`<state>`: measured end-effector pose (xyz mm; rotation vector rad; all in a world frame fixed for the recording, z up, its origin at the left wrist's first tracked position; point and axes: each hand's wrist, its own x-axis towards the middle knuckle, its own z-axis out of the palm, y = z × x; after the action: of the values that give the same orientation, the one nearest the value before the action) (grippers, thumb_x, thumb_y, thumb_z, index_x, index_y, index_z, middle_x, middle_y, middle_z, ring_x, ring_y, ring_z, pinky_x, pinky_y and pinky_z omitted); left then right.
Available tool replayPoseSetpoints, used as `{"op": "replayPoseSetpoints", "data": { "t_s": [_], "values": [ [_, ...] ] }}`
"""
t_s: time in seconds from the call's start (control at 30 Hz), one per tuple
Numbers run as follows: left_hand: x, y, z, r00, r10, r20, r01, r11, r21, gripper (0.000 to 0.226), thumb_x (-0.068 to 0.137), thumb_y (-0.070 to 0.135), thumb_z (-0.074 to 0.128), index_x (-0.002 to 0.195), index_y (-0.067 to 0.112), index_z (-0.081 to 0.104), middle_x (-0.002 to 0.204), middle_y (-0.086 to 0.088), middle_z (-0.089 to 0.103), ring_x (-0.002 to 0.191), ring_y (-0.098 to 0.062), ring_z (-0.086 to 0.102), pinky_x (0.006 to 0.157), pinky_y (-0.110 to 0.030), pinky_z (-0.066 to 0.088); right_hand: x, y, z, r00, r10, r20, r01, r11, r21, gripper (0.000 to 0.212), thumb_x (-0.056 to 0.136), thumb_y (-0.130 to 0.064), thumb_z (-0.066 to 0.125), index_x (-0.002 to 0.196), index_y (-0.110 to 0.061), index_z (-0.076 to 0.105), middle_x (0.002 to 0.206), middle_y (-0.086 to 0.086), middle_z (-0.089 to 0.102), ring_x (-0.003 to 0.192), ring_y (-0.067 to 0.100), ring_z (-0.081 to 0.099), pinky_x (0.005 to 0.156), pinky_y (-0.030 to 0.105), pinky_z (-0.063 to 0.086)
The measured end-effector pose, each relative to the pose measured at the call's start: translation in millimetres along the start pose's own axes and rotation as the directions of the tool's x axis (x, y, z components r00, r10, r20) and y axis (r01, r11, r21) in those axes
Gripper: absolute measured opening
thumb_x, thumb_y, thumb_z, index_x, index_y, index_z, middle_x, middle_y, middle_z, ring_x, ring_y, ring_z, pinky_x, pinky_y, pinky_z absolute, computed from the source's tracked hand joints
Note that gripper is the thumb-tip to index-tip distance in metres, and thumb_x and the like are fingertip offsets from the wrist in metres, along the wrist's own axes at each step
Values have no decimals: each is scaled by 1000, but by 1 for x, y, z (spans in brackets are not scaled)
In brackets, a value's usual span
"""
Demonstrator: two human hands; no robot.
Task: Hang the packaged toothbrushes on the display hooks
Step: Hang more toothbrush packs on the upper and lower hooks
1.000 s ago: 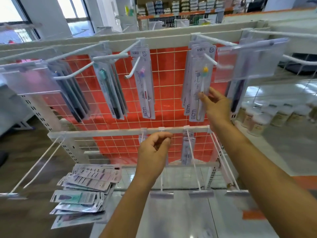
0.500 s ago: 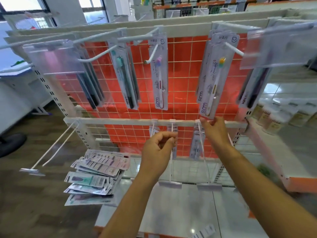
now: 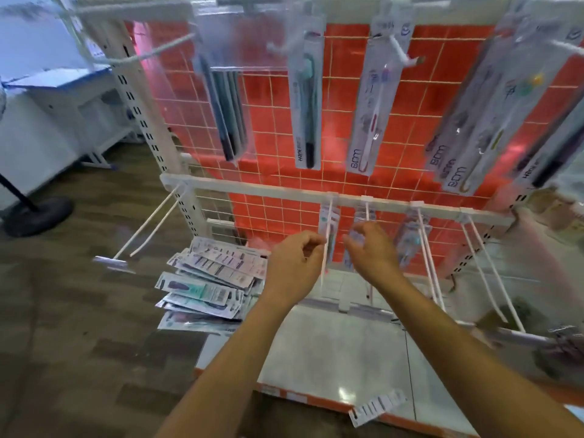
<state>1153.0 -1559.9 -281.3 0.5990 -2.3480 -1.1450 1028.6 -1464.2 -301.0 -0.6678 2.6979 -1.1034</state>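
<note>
Head view shows toothbrush packs hanging lengthwise down.

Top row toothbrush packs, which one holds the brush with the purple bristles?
The lone BDM pack mid-row: white brush, purple head, red grip. Left of it hang dark brushes; right of it, a yellow-and-green head.

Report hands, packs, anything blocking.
Left hand curled at lower hook; right hand curled by next hook; grips blurred, cannot tell. Toothbrush packs piled lower left, unhung. Nothing seen blocking hooks.
</note>
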Motion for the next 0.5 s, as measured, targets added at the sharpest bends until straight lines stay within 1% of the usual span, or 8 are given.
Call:
{"op": "replayPoseSetpoints", "data": {
  "t_s": [0.03,0.07,0.13,0.2,0.23,0.3,0.33,0.5],
  "values": [
    [0,-7,-8,1000,7,-1,-6,999,44,18,93,12,58,104,14,72,96,3,71,82,-6,58,70,-3,39,-2,-9,10,999,-50,0,50,999,-21,27,95,-26,55,112,-6,61,108,8,61,106,28,56,79,30,37],
    [-1,-14,-15,1000,6,-1,-6,996,85,18,93,12,58,103,14,73,97,2,71,83,-8,58,72,-7,41,-4,-16,20,997,-74,12,74,996,-43,28,94,-27,56,112,-6,61,111,9,62,107,29,56,79,30,37],
    [-2,-31,-29,1000,-14,-6,15,991,133,18,92,12,59,104,15,72,99,1,72,88,-13,62,80,-21,47,-9,-35,39,993,-106,47,109,992,-67,33,94,-27,56,121,-8,58,123,10,60,114,28,54,89,33,39],
    [-3,-50,-42,1000,-24,-10,25,984,178,19,91,15,59,106,18,71,101,2,71,91,-15,64,84,-30,49,-14,-52,56,990,-120,79,126,989,-73,32,94,-24,56,120,-6,60,123,10,61,114,27,53,89,33,39],
    [-4,-59,-49,1000,-24,-7,25,977,210,20,91,17,59,108,20,71,101,3,71,92,-15,64,83,-29,48,-16,-61,65,986,-141,90,148,986,-78,31,93,-23,57,118,-5,61,121,11,61,112,28,54,88,33,39],
    [-6,-75,-63,999,-53,3,50,962,269,22,93,19,57,112,23,68,105,5,69,96,-14,61,79,-21,39,-20,-74,84,973,-199,121,209,974,-84,30,92,-21,57,115,-4,63,119,13,63,112,29,55,87,33,39],
    [-7,-82,-69,998,-70,7,65,955,289,23,94,20,56,114,23,67,108,4,68,99,-15,60,78,-21,36,-21,-79,93,967,-214,141,227,970,-85,30,92,-22,58,116,-4,63,119,12,63,112,28,54,88,33,39],
    [-11,-121,-101,997,-77,26,60,915,400,30,94,21,55,123,18,62,121,-3,63,110,-23,57,90,-33,42,-27,-93,140,946,-237,224,267,957,-117,32,91,-21,61,118,-5,61,122,12,60,116,29,51,94,33,35]
  ]
}}
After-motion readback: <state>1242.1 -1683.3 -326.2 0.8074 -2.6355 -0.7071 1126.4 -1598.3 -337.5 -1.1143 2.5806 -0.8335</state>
